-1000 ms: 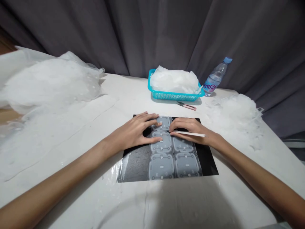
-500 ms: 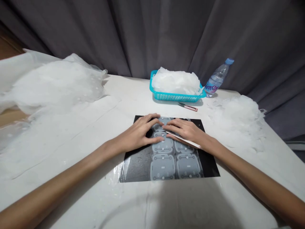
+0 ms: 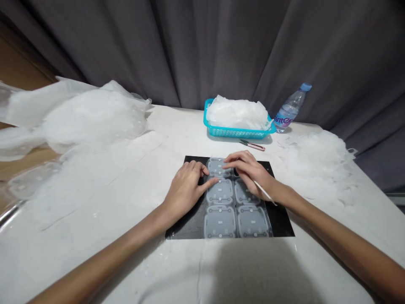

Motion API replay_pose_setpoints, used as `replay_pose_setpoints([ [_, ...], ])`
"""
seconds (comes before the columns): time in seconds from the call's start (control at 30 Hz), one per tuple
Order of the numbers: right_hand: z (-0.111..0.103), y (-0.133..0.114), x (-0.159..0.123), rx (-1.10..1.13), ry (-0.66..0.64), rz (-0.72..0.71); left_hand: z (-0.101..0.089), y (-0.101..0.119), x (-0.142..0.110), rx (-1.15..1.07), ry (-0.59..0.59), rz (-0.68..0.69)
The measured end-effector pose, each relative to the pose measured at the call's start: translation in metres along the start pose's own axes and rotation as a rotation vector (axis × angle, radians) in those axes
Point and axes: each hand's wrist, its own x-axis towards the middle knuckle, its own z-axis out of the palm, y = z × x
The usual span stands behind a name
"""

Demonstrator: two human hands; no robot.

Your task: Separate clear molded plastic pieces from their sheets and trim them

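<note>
A black board lies flat on the table, with translucent grey rounded-square plastic pieces in two columns on it. On the board's left part rests my left hand, its fingers bent and the thumb stretched apart over the left column. My right hand is over the upper right of the board, index and middle fingers reaching to the top left piece. A thin white stick-like tool is tucked in that hand and points back toward the wrist. The hand hides much of the upper right column.
Behind the board stands a turquoise basket holding white plastic pieces, with pink-handled thread snips in front. A water bottle stands beside it. Piles of translucent plastic lie left and right. A grey curtain hangs behind.
My right hand has lifted and its fingers have spread, the white tool turning back toward the wrist. My left fingers have curled in. Glare on the board's lower left has faded. The view has shifted slightly.
</note>
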Motion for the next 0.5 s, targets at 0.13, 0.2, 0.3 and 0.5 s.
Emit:
replay_pose_setpoints([
  [0.13, 0.004, 0.009, 0.004, -0.091, -0.111, 0.043, 0.001, -0.001, -0.002, -0.003, 0.045, -0.017],
  [0.2, 0.008, 0.013, 0.005, -0.132, -0.161, 0.031, 0.002, -0.002, -0.001, -0.052, 0.024, 0.001],
  [0.3, 0.012, 0.016, 0.005, -0.17, -0.181, -0.01, 0.003, -0.005, 0.001, -0.159, -0.04, 0.034],
  [0.5, 0.013, 0.013, 0.006, -0.31, -0.172, -0.112, 0.003, 0.0, 0.0, -0.309, -0.08, 0.045],
])
